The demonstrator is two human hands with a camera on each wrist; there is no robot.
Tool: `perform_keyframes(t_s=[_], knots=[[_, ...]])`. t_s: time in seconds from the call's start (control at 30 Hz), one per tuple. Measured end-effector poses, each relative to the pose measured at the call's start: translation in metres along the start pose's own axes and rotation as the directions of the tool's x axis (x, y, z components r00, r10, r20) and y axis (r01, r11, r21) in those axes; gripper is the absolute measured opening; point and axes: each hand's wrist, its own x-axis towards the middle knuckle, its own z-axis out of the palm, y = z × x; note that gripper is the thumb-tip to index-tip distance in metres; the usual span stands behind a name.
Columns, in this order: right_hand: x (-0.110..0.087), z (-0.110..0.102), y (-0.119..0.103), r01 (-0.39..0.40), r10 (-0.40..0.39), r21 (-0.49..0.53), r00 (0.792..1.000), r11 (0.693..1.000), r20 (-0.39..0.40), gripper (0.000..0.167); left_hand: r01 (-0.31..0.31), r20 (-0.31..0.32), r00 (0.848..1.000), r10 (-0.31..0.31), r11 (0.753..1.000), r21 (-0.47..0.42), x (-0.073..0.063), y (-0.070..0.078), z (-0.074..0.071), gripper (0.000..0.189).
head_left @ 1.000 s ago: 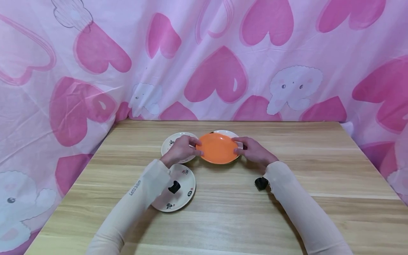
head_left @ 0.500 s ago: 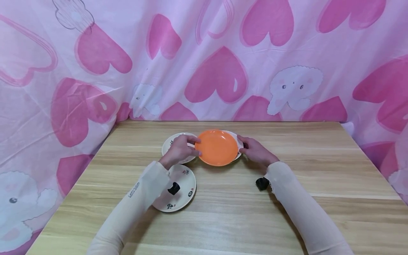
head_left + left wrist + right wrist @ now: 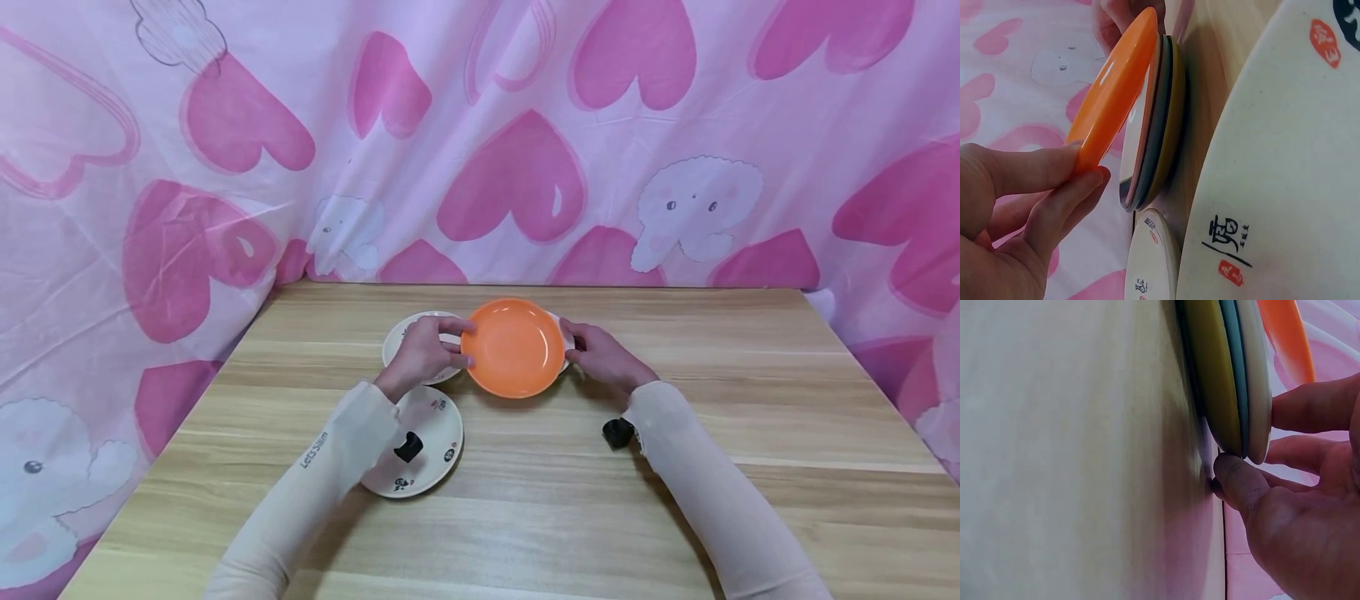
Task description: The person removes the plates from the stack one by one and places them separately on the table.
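My left hand (image 3: 423, 354) pinches the left edge of an orange plate (image 3: 513, 348) between thumb and fingers. In the left wrist view the orange plate (image 3: 1110, 94) is tilted and raised off a stack of plates (image 3: 1163, 119). That stack has a white plate (image 3: 1257, 381) on top, then a teal plate (image 3: 1235, 356) and a yellow plate (image 3: 1213, 369). At the stack's right edge, my right hand (image 3: 603, 357) has its thumb by the lower rim and its fingers on the white plate's side. The orange plate hides most of the stack in the head view.
A white plate (image 3: 401, 333) lies behind the left hand. Nearer, another patterned white plate (image 3: 431, 467) bears a small black piece (image 3: 408, 447). A second black piece (image 3: 618, 433) sits on the wooden table (image 3: 525, 517) beside the right sleeve. Pink curtains (image 3: 510, 175) surround the table.
The right hand has let go of the orange plate and now grips the stack's edge. The orange plate has come up off the stack in the left hand and tilted towards the camera.
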Motion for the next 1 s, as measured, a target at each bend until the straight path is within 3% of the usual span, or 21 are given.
perform_keyframes(t_s=[0.67, 0.9, 1.0], knots=[[-0.001, -0.001, 0.001, 0.027, -0.027, 0.004, 1.000, 1.000, -0.012, 0.053, -0.017, 0.014, 1.000, 0.017, 1.000, -0.015, -0.013, -0.002, -0.002, 0.055], [-0.001, -0.001, 0.002, -0.002, 0.002, 0.017, 1.000, 1.000, -0.014, 0.035, -0.012, 0.022, 1.000, 0.012, 1.000, -0.001, -0.017, -0.002, -0.001, 0.055], [-0.001, 0.000, 0.003, -0.002, 0.002, 0.008, 1.000, 1.000, -0.011, 0.037, -0.010, 0.027, 1.000, 0.010, 1.000, -0.004, -0.018, -0.002, -0.001, 0.055]])
